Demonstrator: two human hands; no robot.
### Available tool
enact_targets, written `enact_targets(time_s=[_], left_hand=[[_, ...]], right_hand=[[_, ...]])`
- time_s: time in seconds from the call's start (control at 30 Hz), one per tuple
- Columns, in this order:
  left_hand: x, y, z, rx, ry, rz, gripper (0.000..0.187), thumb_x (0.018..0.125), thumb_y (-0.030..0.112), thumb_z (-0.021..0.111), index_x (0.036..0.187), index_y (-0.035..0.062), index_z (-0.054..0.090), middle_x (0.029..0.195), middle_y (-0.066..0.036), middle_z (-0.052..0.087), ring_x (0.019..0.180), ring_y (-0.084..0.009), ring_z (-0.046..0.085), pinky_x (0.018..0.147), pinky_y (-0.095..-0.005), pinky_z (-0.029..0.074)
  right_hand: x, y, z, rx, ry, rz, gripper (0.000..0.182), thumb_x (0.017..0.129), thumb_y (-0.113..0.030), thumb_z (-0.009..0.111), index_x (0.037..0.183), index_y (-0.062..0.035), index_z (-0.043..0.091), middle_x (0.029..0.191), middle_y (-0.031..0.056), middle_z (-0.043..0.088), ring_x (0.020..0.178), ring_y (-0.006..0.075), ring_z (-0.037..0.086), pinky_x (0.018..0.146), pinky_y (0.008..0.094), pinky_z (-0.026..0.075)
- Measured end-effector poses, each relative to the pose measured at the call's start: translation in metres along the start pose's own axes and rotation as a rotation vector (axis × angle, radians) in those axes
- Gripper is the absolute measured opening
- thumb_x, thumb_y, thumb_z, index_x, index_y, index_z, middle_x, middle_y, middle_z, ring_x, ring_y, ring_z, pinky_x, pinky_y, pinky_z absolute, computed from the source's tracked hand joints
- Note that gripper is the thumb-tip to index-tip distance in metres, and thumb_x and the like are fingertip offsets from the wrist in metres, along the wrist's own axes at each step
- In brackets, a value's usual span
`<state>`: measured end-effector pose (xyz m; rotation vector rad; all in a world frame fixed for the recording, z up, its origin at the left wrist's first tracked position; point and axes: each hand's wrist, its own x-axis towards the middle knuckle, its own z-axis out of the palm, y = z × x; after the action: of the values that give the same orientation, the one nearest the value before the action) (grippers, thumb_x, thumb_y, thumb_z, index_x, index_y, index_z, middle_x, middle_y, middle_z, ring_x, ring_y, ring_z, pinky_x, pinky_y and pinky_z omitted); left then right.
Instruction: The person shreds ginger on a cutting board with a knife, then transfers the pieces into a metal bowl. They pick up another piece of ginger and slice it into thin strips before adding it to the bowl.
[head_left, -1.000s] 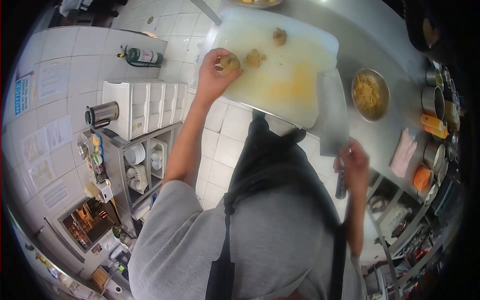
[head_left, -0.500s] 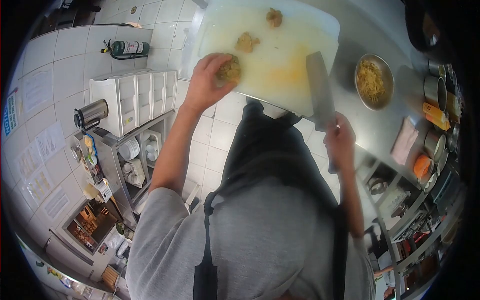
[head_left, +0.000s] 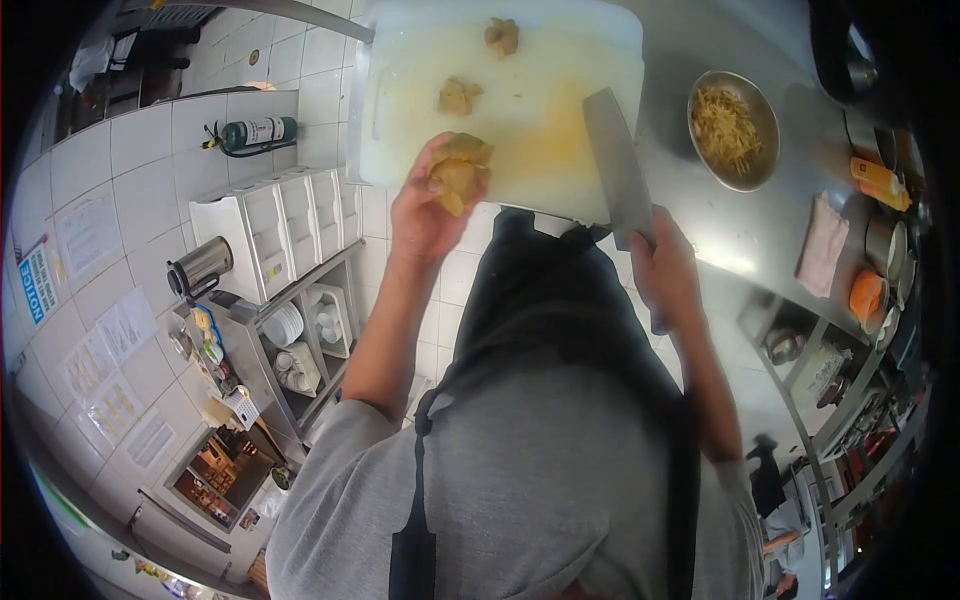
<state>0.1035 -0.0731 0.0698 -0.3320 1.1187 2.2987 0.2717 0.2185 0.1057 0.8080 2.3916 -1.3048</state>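
My left hand (head_left: 425, 215) is turned palm up, its fingers curled around a knobbly yellow-brown vegetable (head_left: 460, 175), held at the near edge of the white cutting board (head_left: 400, 60). What kind of vegetable it is I cannot make out. Two smaller lumps of similar colour lie farther up the board: one lump (head_left: 459, 96) just beyond my left hand, another lump (head_left: 501, 37) near the far edge. My right hand (head_left: 665, 265) grips the handle of a cleaver (head_left: 618, 165), whose broad blade points away from me over the board's right side.
Right of the board, a metal bowl (head_left: 766, 152) of yellow strips (head_left: 727, 130) stands on the steel counter (head_left: 680, 60). Farther right lie a folded pink cloth (head_left: 823, 245) and several containers. White drawers (head_left: 285, 225) and a fire extinguisher (head_left: 258, 134) are at left. Another person (head_left: 785, 530) shows at lower right.
My left hand has rolled from palm down to palm up, lifting and turning the vegetable over. The cleaver stays in my right hand. The whole view has shifted slightly.
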Motion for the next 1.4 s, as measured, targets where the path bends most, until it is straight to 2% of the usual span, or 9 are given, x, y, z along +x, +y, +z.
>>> enact_targets(time_s=[0.1, 0.2, 0.53, 0.7, 0.8, 1.03, 1.07, 1.2, 1.4], left_hand=[[0.007, -0.014, -0.001, -0.354, -0.398, -0.128, 0.066, 0.084, 0.021, 0.062, 0.149, 0.0062, 0.060, 0.141, -0.022, 0.065, 0.126, -0.0379, 0.063, 0.091, -0.0435, 0.053], [0.008, -0.023, 0.008, -0.341, -0.426, -0.151, 0.064, 0.084, 0.018, 0.064, 0.147, 0.0062, 0.060, 0.137, -0.021, 0.066, 0.125, -0.0357, 0.064, 0.090, -0.0435, 0.054], [0.009, -0.045, 0.049, -0.024, -0.313, -0.078, 0.065, 0.086, 0.021, 0.070, 0.148, 0.0091, 0.056, 0.136, -0.017, 0.066, 0.127, -0.0342, 0.063, 0.098, -0.0437, 0.053], [0.020, -0.039, 0.054, -0.278, -0.383, -0.307, 0.074, 0.100, 0.036, 0.067, 0.165, 0.0071, 0.046, 0.160, -0.024, 0.060, 0.129, -0.0374, 0.068, 0.100, -0.0453, 0.056], [0.013, -0.036, 0.064, -0.232, -0.411, -0.238, 0.072, 0.108, 0.040, 0.061, 0.169, 0.0065, 0.044, 0.169, -0.027, 0.053, 0.126, -0.0376, 0.070, 0.098, -0.0453, 0.057], [0.027, -0.045, 0.047, -0.208, -0.303, -0.174, 0.056, 0.111, 0.030, 0.066, 0.160, 0.0058, 0.051, 0.148, -0.016, 0.068, 0.130, -0.0311, 0.069, 0.098, -0.0407, 0.056], [0.024, -0.045, 0.048, 0.063, -0.231, -0.126, 0.050, 0.111, 0.024, 0.067, 0.156, 0.0060, 0.054, 0.144, -0.013, 0.069, 0.131, -0.0286, 0.069, 0.099, -0.0401, 0.056], [0.011, -0.051, 0.080, 0.411, -0.186, 0.009, 0.037, 0.109, 0.011, 0.072, 0.144, 0.0045, 0.063, 0.136, -0.008, 0.074, 0.124, -0.0198, 0.070, 0.100, -0.0370, 0.057], [0.006, -0.059, 0.084, 0.168, -0.231, -0.252, 0.046, 0.115, 0.021, 0.067, 0.155, 0.0018, 0.056, 0.144, -0.013, 0.071, 0.134, -0.0257, 0.069, 0.111, -0.0446, 0.058]], right_hand=[[0.002, -0.001, -0.002, 0.023, -0.027, 0.012, 0.036, 0.106, -0.013, 0.064, 0.138, 0.0013, 0.062, 0.126, 0.0341, 0.072, 0.117, 0.0553, 0.069, 0.100, 0.0585, 0.056], [0.002, 0.007, 0.000, 0.007, -0.040, 0.001, 0.037, 0.105, -0.012, 0.063, 0.140, 0.0015, 0.060, 0.130, 0.0350, 0.070, 0.120, 0.0561, 0.067, 0.102, 0.0596, 0.055], [0.005, 0.008, -0.008, -0.056, -0.092, -0.014, 0.039, 0.105, -0.011, 0.061, 0.140, 0.0021, 0.052, 0.125, 0.0372, 0.070, 0.118, 0.0578, 0.067, 0.102, 0.0638, 0.053], [0.006, 0.012, -0.006, -0.039, -0.080, -0.025, 0.040, 0.105, -0.011, 0.061, 0.142, 0.0016, 0.052, 0.123, 0.0369, 0.071, 0.116, 0.0579, 0.068, 0.101, 0.0633, 0.053], [0.008, 0.015, -0.006, -0.038, -0.070, -0.037, 0.039, 0.105, -0.010, 0.061, 0.141, 0.0017, 0.053, 0.122, 0.0366, 0.071, 0.116, 0.0574, 0.068, 0.100, 0.0631, 0.053], [0.002, 0.007, -0.006, 0.167, 0.026, -0.086, 0.033, 0.104, -0.013, 0.067, 0.132, 0.0037, 0.062, 0.117, 0.0343, 0.073, 0.112, 0.0561, 0.071, 0.094, 0.0571, 0.056], [0.002, 0.002, -0.005, 0.167, 0.026, -0.078, 0.033, 0.104, -0.013, 0.067, 0.132, 0.0037, 0.062, 0.117, 0.0343, 0.073, 0.112, 0.0561, 0.071, 0.094, 0.0571, 0.056], [0.020, -0.042, -0.007, 0.328, 0.254, -0.210, 0.045, 0.100, -0.025, 0.081, 0.129, 0.0049, 0.063, 0.110, 0.0291, 0.074, 0.098, 0.0467, 0.074, 0.086, 0.0513, 0.058], [0.046, -0.047, -0.009, 0.400, 0.265, -0.165, 0.057, 0.093, -0.029, 0.091, 0.126, 0.0073, 0.063, 0.106, 0.0243, 0.075, 0.090, 0.0309, 0.074, 0.081, 0.0456, 0.059]])
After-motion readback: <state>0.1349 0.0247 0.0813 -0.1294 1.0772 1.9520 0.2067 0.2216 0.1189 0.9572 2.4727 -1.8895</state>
